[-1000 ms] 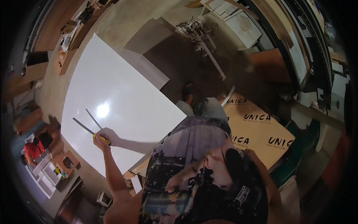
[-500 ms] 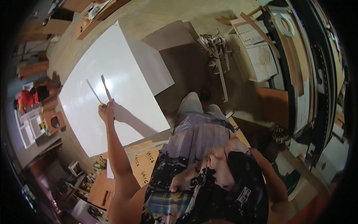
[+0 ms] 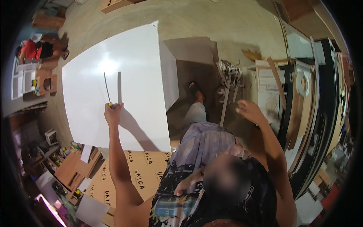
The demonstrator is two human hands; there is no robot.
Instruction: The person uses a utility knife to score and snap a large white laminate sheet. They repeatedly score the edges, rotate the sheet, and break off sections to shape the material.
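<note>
My left hand [image 3: 113, 109] is closed around the yellow-and-black handle of a long, thin metal tool [image 3: 107, 90], held over a large glossy white sheet [image 3: 143, 56], on which its shadow falls. The blade points away from me. To the right of my body, my right hand [image 3: 247, 109] hangs in the air with loosely curved fingers and nothing visible in them. Under the white sheet's near edge lies printed brown cardboard [image 3: 124, 174]; a grey sheet [image 3: 170, 75] shows beyond its right edge.
Tangled pale offcut strips [image 3: 230, 75] lie on the floor [image 3: 227, 26] right of my sandalled foot [image 3: 196, 90]. Stacked boards [image 3: 295, 121] and a long black rail [image 3: 321, 125] line the right. A co-worker in red [image 3: 32, 49] bends over white cabinetry at far left. Cluttered wooden pieces [image 3: 75, 166] fill the lower left.
The view has swung round, shifting the surroundings. My left hand and tool now sit higher in view. My right hand has risen out from beside my body into clear sight.
</note>
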